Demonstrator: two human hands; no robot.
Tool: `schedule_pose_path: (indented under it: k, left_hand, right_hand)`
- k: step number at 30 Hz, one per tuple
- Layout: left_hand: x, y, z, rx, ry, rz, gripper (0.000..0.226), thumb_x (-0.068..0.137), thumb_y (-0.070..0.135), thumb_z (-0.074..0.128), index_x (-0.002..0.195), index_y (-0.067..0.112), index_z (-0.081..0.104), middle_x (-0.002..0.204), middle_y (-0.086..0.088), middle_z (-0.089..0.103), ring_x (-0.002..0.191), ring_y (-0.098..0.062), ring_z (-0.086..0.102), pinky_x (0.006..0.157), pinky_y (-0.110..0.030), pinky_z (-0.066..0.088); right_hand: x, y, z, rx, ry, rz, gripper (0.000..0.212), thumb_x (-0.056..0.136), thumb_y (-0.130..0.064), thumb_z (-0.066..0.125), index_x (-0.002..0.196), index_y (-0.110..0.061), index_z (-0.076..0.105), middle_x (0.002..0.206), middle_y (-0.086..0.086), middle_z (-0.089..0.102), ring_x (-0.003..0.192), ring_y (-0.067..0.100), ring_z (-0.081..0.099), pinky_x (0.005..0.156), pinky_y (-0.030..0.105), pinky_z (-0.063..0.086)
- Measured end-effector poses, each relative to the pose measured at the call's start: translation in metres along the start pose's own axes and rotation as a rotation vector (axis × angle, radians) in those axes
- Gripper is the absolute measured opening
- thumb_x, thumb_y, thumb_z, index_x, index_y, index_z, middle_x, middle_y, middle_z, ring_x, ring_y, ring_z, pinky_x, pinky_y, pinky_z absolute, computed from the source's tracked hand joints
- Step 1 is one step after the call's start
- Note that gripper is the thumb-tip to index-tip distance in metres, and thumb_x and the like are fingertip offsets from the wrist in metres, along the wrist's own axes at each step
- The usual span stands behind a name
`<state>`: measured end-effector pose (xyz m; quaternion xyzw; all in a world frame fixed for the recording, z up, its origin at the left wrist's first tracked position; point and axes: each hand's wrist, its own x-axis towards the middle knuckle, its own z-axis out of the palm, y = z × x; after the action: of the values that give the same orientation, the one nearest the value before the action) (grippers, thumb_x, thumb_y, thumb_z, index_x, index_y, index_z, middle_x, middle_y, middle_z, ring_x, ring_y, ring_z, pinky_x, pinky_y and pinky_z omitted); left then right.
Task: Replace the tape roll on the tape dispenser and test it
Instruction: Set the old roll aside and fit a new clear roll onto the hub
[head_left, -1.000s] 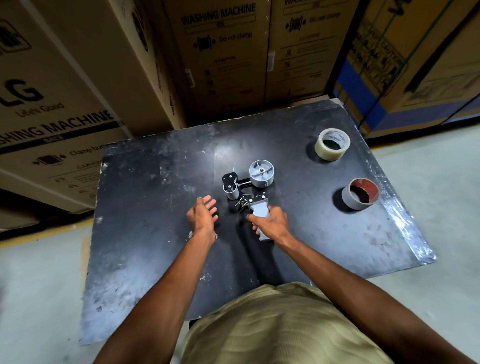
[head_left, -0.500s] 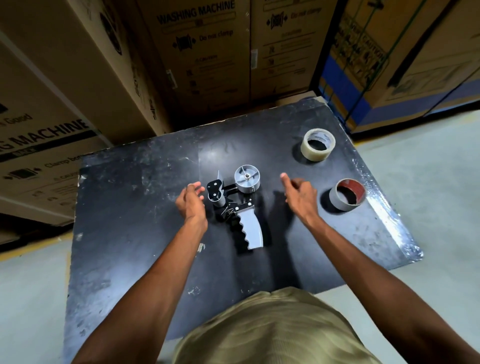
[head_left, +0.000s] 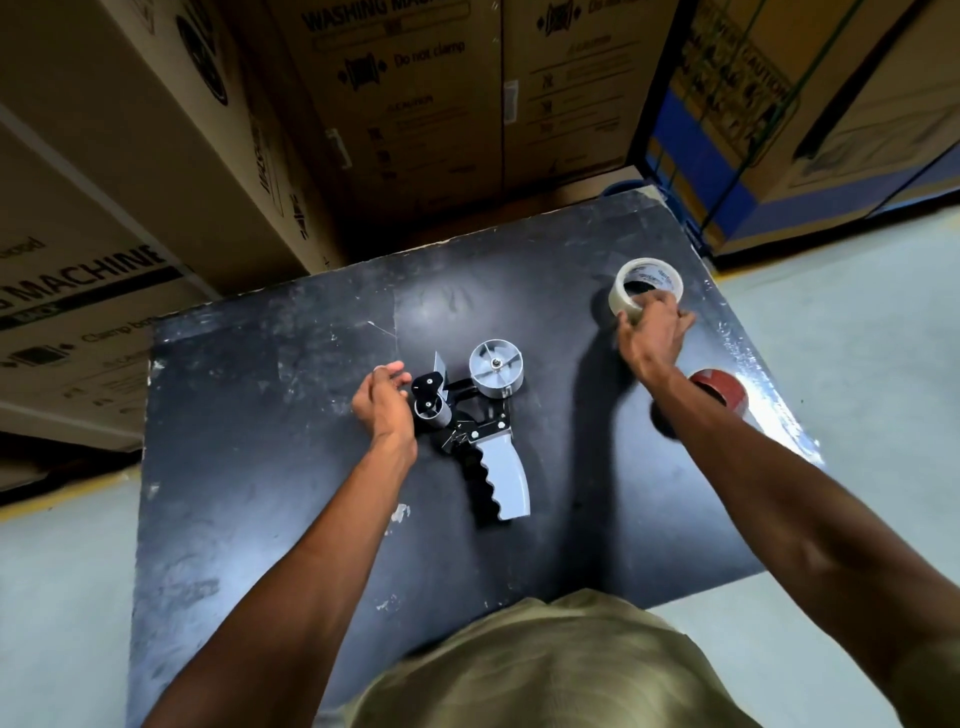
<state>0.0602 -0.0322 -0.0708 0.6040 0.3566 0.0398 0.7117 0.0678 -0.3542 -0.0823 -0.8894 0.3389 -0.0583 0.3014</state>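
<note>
A grey and black tape dispenser (head_left: 491, 415) lies flat in the middle of the black table (head_left: 270, 467), its bare grey spool wheel at the top and its ridged handle towards me. My left hand (head_left: 384, 400) rests against the dispenser's left side by the small roller, fingers curled. At the table's far right stands a full clear tape roll (head_left: 647, 286). My right hand (head_left: 652, 332) grips its near side with curled fingers.
A used roll with a red-brown core (head_left: 722, 387) lies at the right edge, partly behind my right forearm. Tall cardboard washing machine boxes (head_left: 405, 93) stand close behind and to the left of the table. Pale floor lies to the right.
My right hand left the dispenser handle and reached out to the far right, where it now grips the clear tape roll. My left hand moved up against the dispenser's left side.
</note>
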Motion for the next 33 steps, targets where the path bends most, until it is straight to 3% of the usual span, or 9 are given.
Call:
schedule_pose_path:
  k: [8, 14, 18, 20, 21, 23, 26, 29, 33]
  left_hand:
    - [-0.004, -0.001, 0.002, 0.025, -0.005, 0.025, 0.026, 0.096, 0.008, 0.047, 0.080, 0.013, 0.068, 0.072, -0.004, 0.064, 0.050, 0.000, 0.051, 0.047, -0.012, 0.035]
    - [-0.019, 0.001, 0.003, 0.180, -0.003, 0.232, 0.026, 0.095, 0.013, 0.048, 0.087, 0.013, 0.073, 0.071, 0.007, 0.063, 0.056, 0.004, 0.050, 0.059, -0.019, 0.039]
    - [-0.026, 0.007, 0.006, 0.249, -0.091, 0.386, 0.025, 0.088, 0.028, 0.050, 0.085, 0.020, 0.074, 0.073, 0.008, 0.065, 0.068, 0.003, 0.056, 0.091, -0.032, 0.047]
    - [-0.029, 0.007, 0.010, 0.327, -0.151, 0.456, 0.026, 0.091, 0.034, 0.051, 0.085, 0.019, 0.072, 0.081, 0.000, 0.067, 0.077, -0.006, 0.058, 0.117, -0.037, 0.029]
    - [-0.033, 0.008, 0.011, 0.360, -0.187, 0.478, 0.028, 0.092, 0.038, 0.052, 0.085, 0.019, 0.071, 0.084, -0.003, 0.067, 0.081, -0.012, 0.059, 0.120, -0.027, 0.018]
    - [-0.042, 0.012, 0.013, 0.396, -0.269, 0.500, 0.025, 0.095, 0.041, 0.056, 0.087, 0.022, 0.069, 0.087, 0.000, 0.066, 0.087, -0.020, 0.060, 0.108, -0.006, 0.009]
    - [-0.045, 0.012, 0.014, 0.407, -0.351, 0.516, 0.015, 0.093, 0.044, 0.059, 0.099, 0.033, 0.069, 0.099, 0.007, 0.068, 0.100, -0.023, 0.060, 0.095, 0.002, 0.022]
    - [-0.042, 0.011, 0.014, 0.424, -0.399, 0.507, 0.034, 0.085, 0.053, 0.061, 0.112, 0.035, 0.071, 0.102, 0.017, 0.068, 0.110, -0.017, 0.057, 0.099, -0.026, 0.046]
    - [-0.040, 0.012, 0.012, 0.449, -0.462, 0.481, 0.045, 0.079, 0.055, 0.066, 0.120, 0.038, 0.066, 0.104, 0.017, 0.070, 0.114, -0.013, 0.059, 0.093, -0.032, 0.051]
  right_hand:
    - [-0.015, -0.002, 0.005, 0.013, -0.024, -0.080, 0.025, 0.094, -0.018, 0.063, 0.116, -0.009, 0.070, 0.123, 0.015, 0.063, 0.121, 0.037, 0.047, 0.091, 0.033, 0.038]
    - [-0.053, -0.025, 0.002, 0.194, -0.025, -0.030, 0.027, 0.086, -0.025, 0.073, 0.109, -0.009, 0.072, 0.108, 0.018, 0.073, 0.118, 0.038, 0.059, 0.094, 0.036, 0.049]
    - [-0.079, -0.040, -0.005, 0.264, -0.061, -0.057, 0.028, 0.082, -0.027, 0.079, 0.104, -0.010, 0.074, 0.109, 0.015, 0.075, 0.112, 0.029, 0.066, 0.091, 0.021, 0.044]
    - [-0.089, -0.047, -0.010, 0.282, -0.085, -0.079, 0.031, 0.081, -0.029, 0.081, 0.104, -0.010, 0.075, 0.108, 0.013, 0.076, 0.109, 0.025, 0.069, 0.087, 0.016, 0.042]
    - [-0.094, -0.051, -0.012, 0.289, -0.095, -0.096, 0.031, 0.080, -0.029, 0.082, 0.103, -0.010, 0.075, 0.107, 0.012, 0.077, 0.107, 0.024, 0.070, 0.089, 0.018, 0.045]
    - [-0.103, -0.057, -0.019, 0.294, -0.116, -0.130, 0.030, 0.080, -0.030, 0.083, 0.101, -0.010, 0.076, 0.106, 0.013, 0.077, 0.106, 0.025, 0.070, 0.093, 0.029, 0.052]
    - [-0.118, -0.065, -0.029, 0.287, -0.158, -0.170, 0.028, 0.080, -0.032, 0.083, 0.100, -0.012, 0.076, 0.108, 0.011, 0.076, 0.105, 0.024, 0.070, 0.093, 0.031, 0.053]
    - [-0.128, -0.069, -0.034, 0.261, -0.186, -0.215, 0.029, 0.081, -0.034, 0.082, 0.100, -0.013, 0.076, 0.109, 0.008, 0.075, 0.102, 0.019, 0.068, 0.087, 0.024, 0.049]
    - [-0.137, -0.072, -0.038, 0.233, -0.219, -0.285, 0.035, 0.079, -0.036, 0.084, 0.101, -0.010, 0.076, 0.112, 0.010, 0.074, 0.103, 0.024, 0.068, 0.091, 0.035, 0.054]
